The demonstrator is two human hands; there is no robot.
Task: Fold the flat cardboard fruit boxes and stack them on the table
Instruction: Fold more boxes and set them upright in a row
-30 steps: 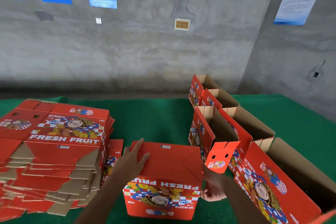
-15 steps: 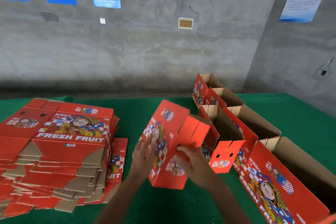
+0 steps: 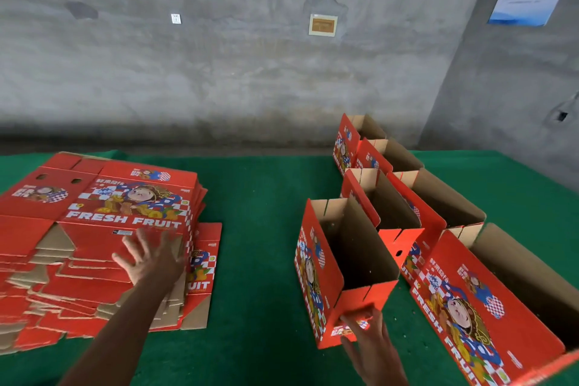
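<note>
Hands work apart: your right hand (image 3: 368, 343) touches the upright folded box (image 3: 341, 263) at its near end flap, so settle it square while your spread, empty left hand (image 3: 150, 255) peels only the top flat off the stack of flat boxes (image 3: 94, 229).

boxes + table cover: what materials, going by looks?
Upright boxes: likely corrugated cardboard, glossy red print outside, raw brown inside; cut edges show board thickness. Flat stack: same board, brown flaps exposed. Table cover: green, matte, looks like felt or short-pile fabric; weave too blurred to confirm.
</note>
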